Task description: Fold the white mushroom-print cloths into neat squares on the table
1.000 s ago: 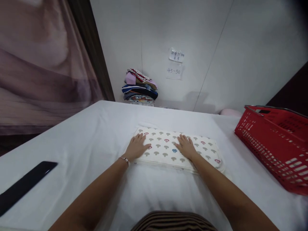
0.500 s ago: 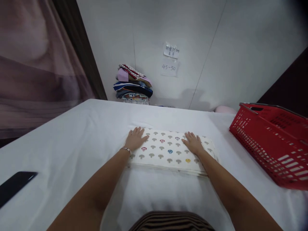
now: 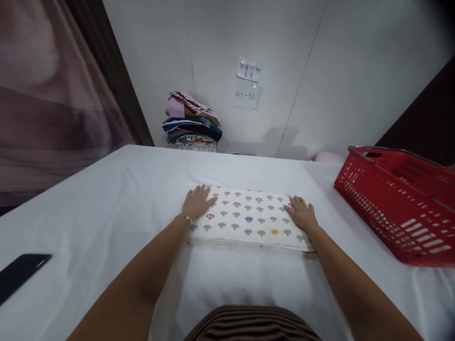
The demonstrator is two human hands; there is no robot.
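A white cloth (image 3: pixel 245 219) printed with grey, red, blue and yellow mushrooms lies folded into a long rectangle in front of me. Its layers show along the near edge. On its left end rests my left hand (image 3: pixel 197 202), palm down with fingers spread and a bracelet at the wrist. My right hand (image 3: pixel 302 213) lies flat on the right end, fingers apart. Neither hand grips the fabric. The cloth's two ends are partly hidden under my hands.
A white-covered table (image 3: pixel 106 199) spreads beneath everything. To the right stands a red plastic basket (image 3: pixel 394 203); at the left edge lies a black phone-like object (image 3: pixel 23 274). Beyond the far edge rises a stack of folded fabrics (image 3: pixel 194 123), against a wall with paper signs (image 3: pixel 247 83).
My right hand has slid rightward along the cloth toward its right end. My left hand stays on the left end. The whole view has shifted slightly with the head.
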